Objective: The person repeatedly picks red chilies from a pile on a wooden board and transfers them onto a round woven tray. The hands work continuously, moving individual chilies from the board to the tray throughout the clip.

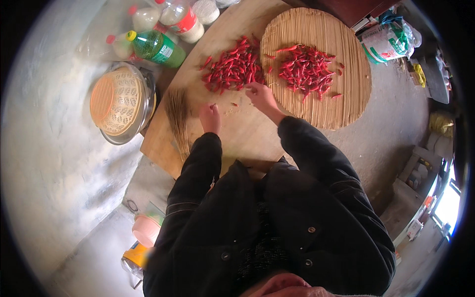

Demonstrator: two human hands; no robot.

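Note:
A heap of red chili peppers (235,68) lies on the wooden tabletop (252,130). To its right, a second heap of red chilies (306,72) rests on a round mat of thin stalks (345,96), with a few loose pods around it. My right hand (262,97) is at the near edge of the left heap, fingers bent together; whether they pinch a pod is too small to tell. Nearer me, my left hand (210,116) hovers with curled fingers, and their inside is hidden. One small loose chili (235,104) lies between the two hands.
A straw hand broom (178,122) lies on the table's left side. Beyond it stand a green bottle (163,50), several other plastic bottles (182,22) and a stack of basins with a patterned basket (124,100). A bulky plastic sack (387,41) sits behind the mat's right side.

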